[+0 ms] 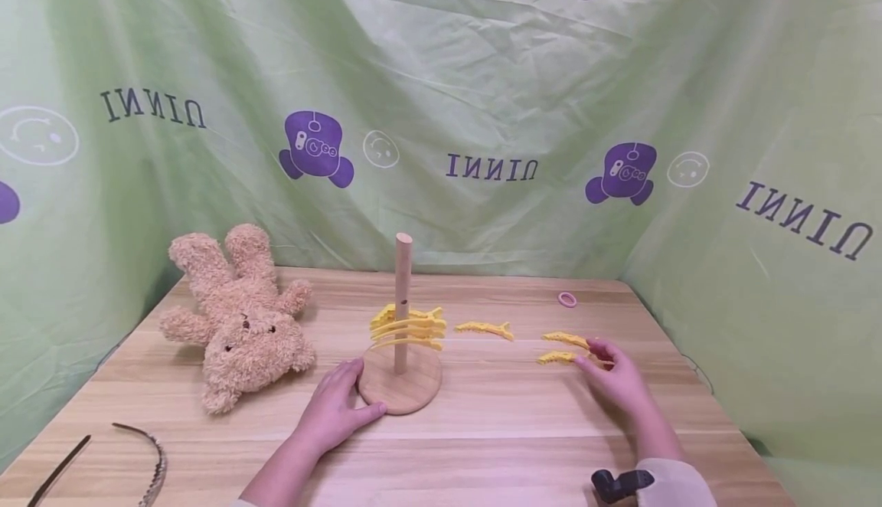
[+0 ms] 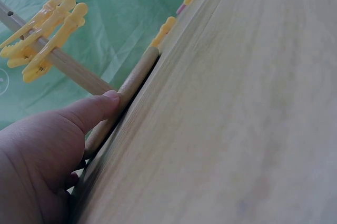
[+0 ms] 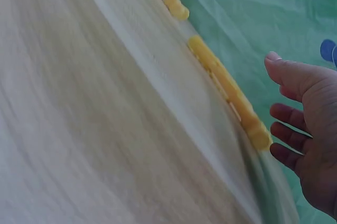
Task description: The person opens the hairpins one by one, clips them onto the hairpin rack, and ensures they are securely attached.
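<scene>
A wooden stand with a round base (image 1: 406,396) and an upright pole (image 1: 403,285) stands mid-table, with several yellow hair clips (image 1: 408,327) clipped on the pole. My left hand (image 1: 347,398) rests against the base's left edge. In the left wrist view its thumb (image 2: 97,107) presses the base rim (image 2: 138,79), below the clipped hair clips (image 2: 45,31). My right hand (image 1: 598,359) reaches to two loose yellow clips (image 1: 561,347). In the right wrist view that hand (image 3: 300,113) is spread beside a clip (image 3: 226,84) and holds nothing. Another loose clip (image 1: 485,328) lies between stand and hand.
A tan teddy bear (image 1: 237,323) lies at the left of the wooden table (image 1: 482,446). Two thin headbands (image 1: 148,457) sit at the front left corner. A pink hair tie (image 1: 567,299) lies at the back right. Green printed cloth walls surround the table.
</scene>
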### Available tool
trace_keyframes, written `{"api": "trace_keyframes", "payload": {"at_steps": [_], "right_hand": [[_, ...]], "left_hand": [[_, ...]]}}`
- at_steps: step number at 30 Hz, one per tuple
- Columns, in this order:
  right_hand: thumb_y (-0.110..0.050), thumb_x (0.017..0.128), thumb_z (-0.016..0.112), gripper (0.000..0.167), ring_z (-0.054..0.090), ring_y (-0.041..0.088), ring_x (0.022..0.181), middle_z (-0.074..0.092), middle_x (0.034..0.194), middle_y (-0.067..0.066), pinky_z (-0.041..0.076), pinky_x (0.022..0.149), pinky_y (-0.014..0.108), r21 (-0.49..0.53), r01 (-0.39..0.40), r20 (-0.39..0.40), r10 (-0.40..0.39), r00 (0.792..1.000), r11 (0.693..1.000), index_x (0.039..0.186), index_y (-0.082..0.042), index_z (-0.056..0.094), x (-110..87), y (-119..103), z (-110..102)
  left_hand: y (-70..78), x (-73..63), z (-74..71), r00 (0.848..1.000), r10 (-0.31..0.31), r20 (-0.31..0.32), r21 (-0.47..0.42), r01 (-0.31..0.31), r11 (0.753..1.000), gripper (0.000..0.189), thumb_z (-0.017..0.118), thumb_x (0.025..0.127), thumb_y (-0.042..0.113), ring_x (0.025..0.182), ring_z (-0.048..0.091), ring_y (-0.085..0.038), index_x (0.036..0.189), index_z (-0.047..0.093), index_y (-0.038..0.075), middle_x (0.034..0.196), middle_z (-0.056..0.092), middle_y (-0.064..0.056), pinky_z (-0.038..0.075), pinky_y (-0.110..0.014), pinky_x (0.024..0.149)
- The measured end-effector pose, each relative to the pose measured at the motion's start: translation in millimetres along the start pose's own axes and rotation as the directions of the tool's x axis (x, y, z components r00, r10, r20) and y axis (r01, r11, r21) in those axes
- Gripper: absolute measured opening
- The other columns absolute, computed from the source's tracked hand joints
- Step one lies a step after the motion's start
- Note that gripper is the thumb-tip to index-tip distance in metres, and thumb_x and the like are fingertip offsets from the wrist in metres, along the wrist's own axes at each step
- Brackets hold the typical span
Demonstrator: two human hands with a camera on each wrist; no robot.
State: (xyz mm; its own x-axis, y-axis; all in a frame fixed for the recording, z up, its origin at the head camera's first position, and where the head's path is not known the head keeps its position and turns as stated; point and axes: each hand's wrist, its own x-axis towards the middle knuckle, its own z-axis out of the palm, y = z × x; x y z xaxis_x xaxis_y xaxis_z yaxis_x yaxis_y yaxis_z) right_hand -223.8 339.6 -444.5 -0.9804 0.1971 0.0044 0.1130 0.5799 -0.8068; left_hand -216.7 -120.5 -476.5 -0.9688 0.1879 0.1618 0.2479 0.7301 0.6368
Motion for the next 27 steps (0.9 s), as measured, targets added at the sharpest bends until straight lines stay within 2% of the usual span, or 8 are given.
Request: {"api": "trace_keyframes", "payload": {"at_steps": [7,20,27], "right_hand": [[-0.031,0.094,0.065,0.063,0.052,0.043,0.122,0.051,0.135,0.032,0.043,0.107,0.053,-0.130,0.050,-0.018,-0.053,0.998,0.990,0.140,0.006,0.043,6.0,14.5,-2.8],[-0.026,0.092,0.068,0.061,0.057,0.036,0.108,0.058,0.124,0.030,0.047,0.096,0.049,-0.219,0.048,-0.005,-0.051,0.999,0.975,0.136,0.011,0.046,17.7,18.9,-3.9],[-0.021,0.090,0.070,0.055,0.057,0.035,0.102,0.060,0.116,0.028,0.049,0.091,0.048,-0.246,0.054,-0.001,-0.056,0.998,0.968,0.130,0.011,0.051,17.7,18.7,-4.5]], "left_hand": [[-1.5,1.4,1.4,1.000,0.000,-0.007,-0.011,0.000,1.000,0.093,0.077,0.076,0.050,0.142,0.033,-0.046,0.142,0.044,-0.008,0.148,0.045,-0.026,0.025,-0.060,0.118],[0.7,-0.1,-0.7,1.000,-0.012,0.004,-0.020,0.012,1.000,0.094,0.078,0.077,0.050,0.143,0.032,-0.045,0.143,0.043,-0.006,0.149,0.043,-0.025,0.024,-0.060,0.119],[0.6,0.4,-0.1,1.000,-0.020,0.008,-0.021,0.020,1.000,0.093,0.078,0.077,0.050,0.143,0.031,-0.044,0.143,0.043,-0.006,0.150,0.043,-0.025,0.023,-0.059,0.120]]}}
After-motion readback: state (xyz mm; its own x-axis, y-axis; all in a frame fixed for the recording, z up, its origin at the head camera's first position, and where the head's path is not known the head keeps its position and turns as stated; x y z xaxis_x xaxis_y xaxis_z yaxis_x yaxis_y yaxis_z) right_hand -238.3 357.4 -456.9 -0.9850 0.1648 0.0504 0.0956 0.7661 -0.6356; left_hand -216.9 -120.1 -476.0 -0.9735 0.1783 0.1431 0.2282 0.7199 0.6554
